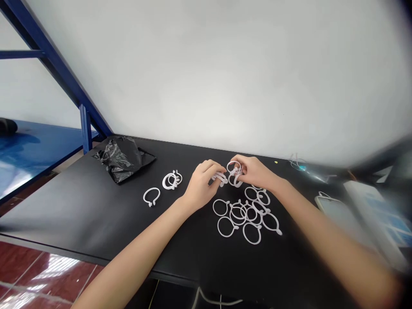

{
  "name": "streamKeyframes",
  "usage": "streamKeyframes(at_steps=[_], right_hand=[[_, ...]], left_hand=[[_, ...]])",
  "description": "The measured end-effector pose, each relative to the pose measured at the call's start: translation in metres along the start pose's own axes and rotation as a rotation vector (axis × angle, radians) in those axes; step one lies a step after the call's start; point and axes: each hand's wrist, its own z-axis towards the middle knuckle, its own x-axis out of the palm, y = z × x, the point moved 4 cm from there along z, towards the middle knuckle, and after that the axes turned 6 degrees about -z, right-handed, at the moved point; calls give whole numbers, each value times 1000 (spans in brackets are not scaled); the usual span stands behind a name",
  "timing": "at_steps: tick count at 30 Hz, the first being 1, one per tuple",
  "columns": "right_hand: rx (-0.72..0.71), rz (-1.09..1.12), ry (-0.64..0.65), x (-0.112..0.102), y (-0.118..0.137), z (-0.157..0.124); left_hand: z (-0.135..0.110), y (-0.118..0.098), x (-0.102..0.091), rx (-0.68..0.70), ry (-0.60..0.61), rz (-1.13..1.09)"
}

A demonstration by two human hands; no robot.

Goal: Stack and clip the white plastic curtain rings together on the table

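My left hand (201, 184) is closed around a few white plastic rings (220, 176), stacked on edge between thumb and fingers. Close beside it, my right hand (254, 171) pinches more white rings (237, 183) with small tabs; how many is hard to make out. Below my right hand lies a loose, overlapping spread of similar white rings (246, 213) on the black table (106, 214). Left of my left hand sits a small overlapping group of rings (165, 182). A single ring (144, 197) with a gap at its tabs lies apart from that group.
A crumpled black plastic bag (124, 159) rests at the table's back left, near a blue metal frame (85, 126). On the right are a phone-like device (337, 210), a blurred white box (370, 206) and some clear plastic (299, 164). A pale wall (206, 77) stands behind.
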Motion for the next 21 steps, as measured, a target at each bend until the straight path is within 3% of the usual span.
streamKeyframes(at_steps=[3, 5, 12, 17, 21], right_hand=[[-5, 482, 71, 4, 10, -20], [49, 586, 59, 9, 13, -36], [149, 425, -347, 11, 16, -80], [116, 58, -440, 15, 22, -87], [85, 123, -411, 22, 24, -87]], left_hand=[[1, -8, -4, 23, -66, -19], [2, -13, -7, 42, -114, -15], [2, -15, -7, 45, -110, -36], [2, -14, -1, -100, 7, -304], [-1, -16, 10, -267, 249, -652]])
